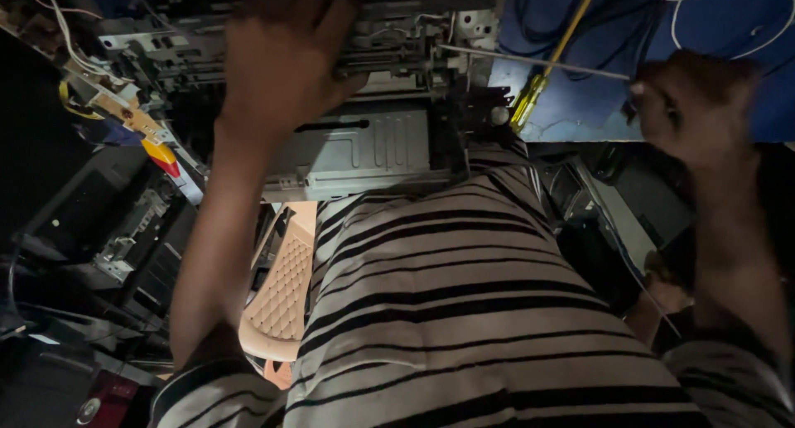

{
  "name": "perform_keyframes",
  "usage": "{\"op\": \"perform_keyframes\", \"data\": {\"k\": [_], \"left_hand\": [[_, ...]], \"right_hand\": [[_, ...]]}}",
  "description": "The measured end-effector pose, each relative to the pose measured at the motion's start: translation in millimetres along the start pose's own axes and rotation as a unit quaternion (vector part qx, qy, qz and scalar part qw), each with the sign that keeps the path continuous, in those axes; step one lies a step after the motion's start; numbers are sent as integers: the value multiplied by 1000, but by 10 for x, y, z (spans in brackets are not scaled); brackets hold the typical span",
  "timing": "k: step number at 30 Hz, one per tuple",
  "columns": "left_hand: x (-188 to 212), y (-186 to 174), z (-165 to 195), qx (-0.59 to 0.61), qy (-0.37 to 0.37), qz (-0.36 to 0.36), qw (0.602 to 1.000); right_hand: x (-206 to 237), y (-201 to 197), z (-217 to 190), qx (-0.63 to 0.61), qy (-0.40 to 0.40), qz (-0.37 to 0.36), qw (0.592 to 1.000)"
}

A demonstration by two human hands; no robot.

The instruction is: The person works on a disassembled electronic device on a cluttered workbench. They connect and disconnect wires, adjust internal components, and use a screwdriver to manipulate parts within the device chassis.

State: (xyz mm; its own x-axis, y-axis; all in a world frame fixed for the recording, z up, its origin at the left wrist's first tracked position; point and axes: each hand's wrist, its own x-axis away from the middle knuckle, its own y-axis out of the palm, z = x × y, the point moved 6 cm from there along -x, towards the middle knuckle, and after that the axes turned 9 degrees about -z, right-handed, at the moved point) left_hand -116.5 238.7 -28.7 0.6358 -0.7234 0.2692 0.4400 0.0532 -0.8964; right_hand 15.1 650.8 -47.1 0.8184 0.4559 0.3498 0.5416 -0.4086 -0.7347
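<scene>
At the top centre the left hand [281, 60] presses flat, fingers spread, on the opened grey metal machine chassis [364, 146], best kept steady, while the right hand [691, 105] at upper right pinches a long thin metal rod [530, 61].

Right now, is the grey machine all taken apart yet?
Partly. The grey machine already has its cover off, so metal frame and wires show. The left hand rests on its top; the right hand is at the blue surface by a yellow-handled screwdriver. The inner metal parts are still in place.
</scene>
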Motion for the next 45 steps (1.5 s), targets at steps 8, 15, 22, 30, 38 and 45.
{"op": "perform_keyframes", "data": {"k": [8, 15, 22, 30, 38, 45], "left_hand": [[44, -7, -9, 13, -15, 1, 1000], [12, -20, -3, -4, 10, 19, 1000], [26, -23, -2, -5, 13, 29, 999], [16, -54, 14, -6, 22, 39, 999], [20, -39, -8, -1, -2, 15, 1000], [18, -35, 24, -8, 4, 19, 1000]], "right_hand": [[192, -490, -572, 158, 96, -55, 981], [217, -574, -648, 129, 138, -54, 980], [228, -325, -158, 54, 76, -61, 994], [-111, -65, 318, 135, -10, -55, 989], [90, -217, 301, 79, 14, -54, 995], [254, -423, -281, 108, 108, -80, 985]]}}
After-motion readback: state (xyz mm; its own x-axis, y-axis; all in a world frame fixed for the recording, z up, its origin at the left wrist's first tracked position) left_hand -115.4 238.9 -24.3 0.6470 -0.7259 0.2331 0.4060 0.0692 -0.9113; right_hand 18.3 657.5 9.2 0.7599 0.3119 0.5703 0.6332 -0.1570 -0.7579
